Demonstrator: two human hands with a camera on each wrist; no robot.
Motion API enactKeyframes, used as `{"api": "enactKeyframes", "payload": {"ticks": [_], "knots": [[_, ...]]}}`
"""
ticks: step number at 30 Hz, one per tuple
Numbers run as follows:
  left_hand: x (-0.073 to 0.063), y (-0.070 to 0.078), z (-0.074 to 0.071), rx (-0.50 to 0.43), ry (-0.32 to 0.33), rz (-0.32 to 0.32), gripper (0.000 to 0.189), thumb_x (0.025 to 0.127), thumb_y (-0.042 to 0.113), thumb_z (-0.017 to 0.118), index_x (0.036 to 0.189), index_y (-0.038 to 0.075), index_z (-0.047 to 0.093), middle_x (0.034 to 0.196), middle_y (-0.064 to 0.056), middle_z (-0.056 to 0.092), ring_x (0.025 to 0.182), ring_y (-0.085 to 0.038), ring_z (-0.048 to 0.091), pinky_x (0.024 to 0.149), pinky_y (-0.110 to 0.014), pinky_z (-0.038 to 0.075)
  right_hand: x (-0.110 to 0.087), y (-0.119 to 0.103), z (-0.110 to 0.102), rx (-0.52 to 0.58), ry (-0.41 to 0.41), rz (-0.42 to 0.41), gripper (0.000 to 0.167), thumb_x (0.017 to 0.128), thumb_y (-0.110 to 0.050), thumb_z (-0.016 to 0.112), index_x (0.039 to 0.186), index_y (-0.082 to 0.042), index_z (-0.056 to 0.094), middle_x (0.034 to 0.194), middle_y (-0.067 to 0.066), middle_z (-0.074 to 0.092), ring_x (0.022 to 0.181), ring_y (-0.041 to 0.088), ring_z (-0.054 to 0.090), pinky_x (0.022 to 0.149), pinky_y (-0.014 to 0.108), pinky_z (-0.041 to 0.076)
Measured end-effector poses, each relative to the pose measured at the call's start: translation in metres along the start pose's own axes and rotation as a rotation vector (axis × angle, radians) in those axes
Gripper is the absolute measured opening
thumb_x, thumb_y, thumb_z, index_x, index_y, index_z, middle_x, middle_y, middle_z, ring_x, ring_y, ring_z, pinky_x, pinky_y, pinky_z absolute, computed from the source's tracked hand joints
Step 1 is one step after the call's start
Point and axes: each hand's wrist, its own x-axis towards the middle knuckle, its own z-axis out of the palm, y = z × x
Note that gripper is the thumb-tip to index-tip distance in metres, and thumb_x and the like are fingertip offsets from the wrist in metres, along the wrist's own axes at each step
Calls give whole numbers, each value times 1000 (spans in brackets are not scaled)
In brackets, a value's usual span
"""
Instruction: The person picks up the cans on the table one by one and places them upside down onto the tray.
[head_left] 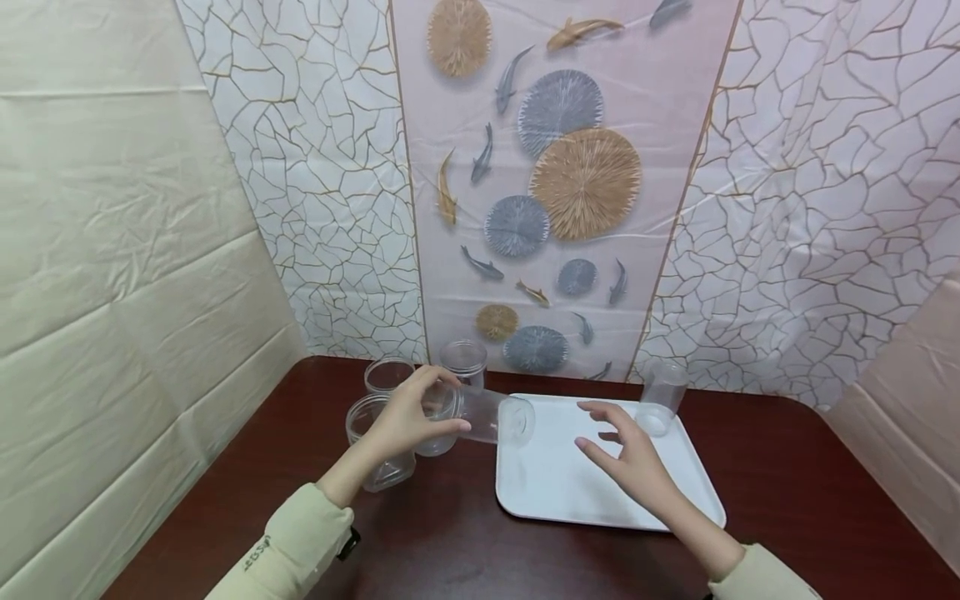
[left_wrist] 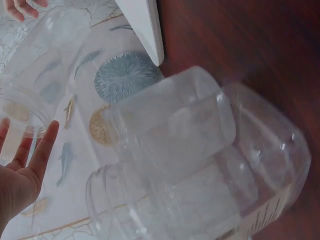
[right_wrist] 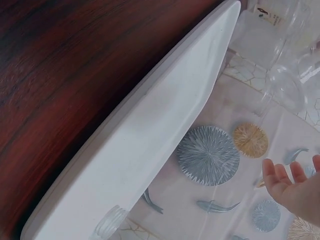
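Note:
My left hand [head_left: 408, 412] grips a clear plastic jar [head_left: 483, 414] near its threaded mouth. The jar is tilted on its side, its base pointing right over the left edge of a white tray [head_left: 600, 492]. Above the middle of the tray is my right hand [head_left: 630, 454], fingers spread and holding nothing. A second clear jar [head_left: 665, 385] stands at the tray's back right; its threaded neck [right_wrist: 111, 223] meets the tray in the right wrist view, so it looks mouth down. Beneath and around my left hand stand several more clear jars [head_left: 390, 471].
A dark red-brown table [head_left: 442, 542] carries everything. Behind it hangs a patterned cloth [head_left: 585, 183] with fish and round motifs. A plain beige cloth [head_left: 120, 208] covers the left side. One clear jar [head_left: 465, 358] stands at the back, near the cloth.

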Motion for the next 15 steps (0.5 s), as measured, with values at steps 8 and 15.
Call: {"api": "enactKeyframes", "payload": {"ticks": [8, 15], "knots": [[-1, -3, 9, -337, 43, -147, 47, 70, 10, 82, 110, 10, 55, 117, -8, 55, 104, -22, 54, 83, -31, 56, 1, -9, -4, 236, -73, 118, 59, 88, -14, 65, 140, -9, 37, 143, 14, 40, 126, 37, 45, 92, 46, 50], [-3, -1, 16, -421, 47, -164, 47, 71, 7, 81, 109, 8, 54, 116, -12, 55, 102, -15, 54, 84, -34, 56, 2, -17, -4, 382, -124, 179, 65, 89, -10, 63, 145, -14, 28, 145, 19, 32, 130, 45, 39, 94, 50, 48]]}}
